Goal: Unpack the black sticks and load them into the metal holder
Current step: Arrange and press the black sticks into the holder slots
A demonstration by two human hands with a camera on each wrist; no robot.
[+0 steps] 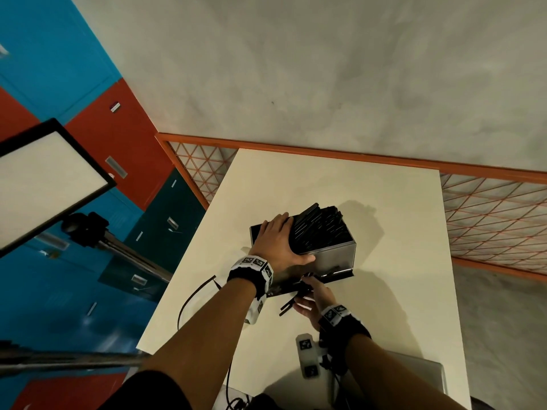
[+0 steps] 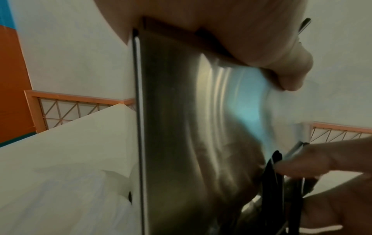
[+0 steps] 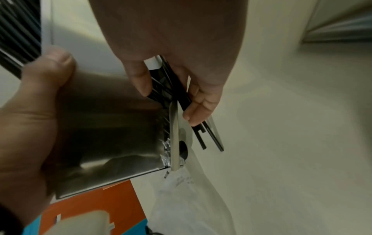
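The metal holder (image 1: 334, 258) stands mid-table, packed with several upright black sticks (image 1: 319, 229). My left hand (image 1: 276, 238) grips its top near corner, fingers lying over the stick ends and thumb down the shiny near face (image 2: 191, 127). At the holder's base my right hand (image 1: 313, 291) pinches a small bundle of black sticks (image 1: 291, 304) between thumb and fingers. The right wrist view shows that bundle (image 3: 173, 85) beside the holder's lower corner (image 3: 110, 135), with stick ends poking past the fingers. A crumpled clear plastic wrapper (image 3: 191, 198) lies just beyond.
The cream table (image 1: 399, 291) has an orange mesh fence (image 1: 488, 220) behind and to the right. A black cable (image 1: 192, 297) loops near the left edge. A grey laptop (image 1: 414, 377) and a white tagged block (image 1: 306, 356) lie near me.
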